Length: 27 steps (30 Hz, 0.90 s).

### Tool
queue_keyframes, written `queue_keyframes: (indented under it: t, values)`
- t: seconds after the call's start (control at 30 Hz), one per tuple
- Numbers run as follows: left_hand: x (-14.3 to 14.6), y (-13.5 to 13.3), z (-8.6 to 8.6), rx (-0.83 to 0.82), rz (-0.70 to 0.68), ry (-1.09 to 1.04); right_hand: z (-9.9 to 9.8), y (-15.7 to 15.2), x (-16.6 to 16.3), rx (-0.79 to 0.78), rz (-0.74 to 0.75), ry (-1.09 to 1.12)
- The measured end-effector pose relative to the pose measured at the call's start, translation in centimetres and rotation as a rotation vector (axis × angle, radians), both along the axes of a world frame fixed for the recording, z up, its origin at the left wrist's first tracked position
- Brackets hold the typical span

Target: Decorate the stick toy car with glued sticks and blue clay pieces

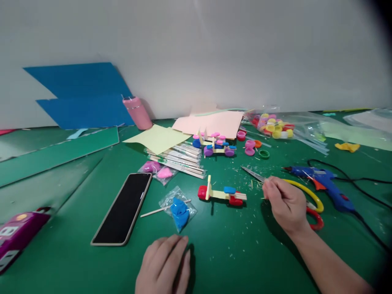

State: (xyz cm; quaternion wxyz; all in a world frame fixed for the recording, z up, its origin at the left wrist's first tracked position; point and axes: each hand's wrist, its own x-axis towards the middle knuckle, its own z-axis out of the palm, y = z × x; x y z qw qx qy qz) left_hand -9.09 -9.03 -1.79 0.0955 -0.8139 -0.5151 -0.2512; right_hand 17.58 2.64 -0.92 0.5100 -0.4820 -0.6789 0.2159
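Note:
My right hand (284, 204) is closed in a pinch above the scissors (301, 188), which have yellow and red handles; what the fingertips hold, if anything, is too small to make out. My left hand (163, 265) rests on the table at the bottom, fingers extended and holding nothing. Between the hands stands a small toy scooter (219, 195) built of wooden sticks, with red wheels and a blue seat. Just beyond my left fingers lies blue clay (179, 213) on a clear wrapper, with a thin stick (153, 212) beside it.
A phone (124, 210) lies left, near a purple case (21, 232). At right is a blue glue gun (324, 179) with its cable. Farther back are wrapped sticks (177, 159), finished toy scooters (217, 149), bottle caps (249, 151), paper sheets (211, 122) and a pink tumbler (139, 114).

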Motion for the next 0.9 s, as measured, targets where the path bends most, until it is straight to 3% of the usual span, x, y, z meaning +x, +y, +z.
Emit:
queue_keyframes:
  t: [0.1,0.33,0.57,0.67,0.77,0.83,0.9]
  values:
    - [-1.2,1.3,0.7,-0.007,0.1,0.012,0.0,-0.1,0.0,0.012,-0.006,-0.006]
    - [-1.8,4.9,1.6,-0.043,0.149,0.262,0.1,-0.2,-0.2,0.004,0.02,-0.023]
    - [-1.7,6.6,2.9,-0.358,0.138,0.194,0.4,-0.4,-0.5,0.016,0.072,-0.04]
    - [-1.4,6.9,3.0,-0.413,0.118,0.194,0.8,-1.3,-1.8,0.044,0.198,-0.082]
    - [-1.2,6.9,2.2,-0.353,0.079,0.129,1.5,-2.6,-4.0,0.08,0.458,-0.218]
    - [-1.4,6.6,1.7,-0.263,0.077,-0.022,1.8,-3.4,-5.6,0.055,0.617,-0.341]
    - [-1.7,5.9,1.8,-0.206,0.156,-0.263,2.1,-4.0,-6.7,0.03,0.667,-0.384]
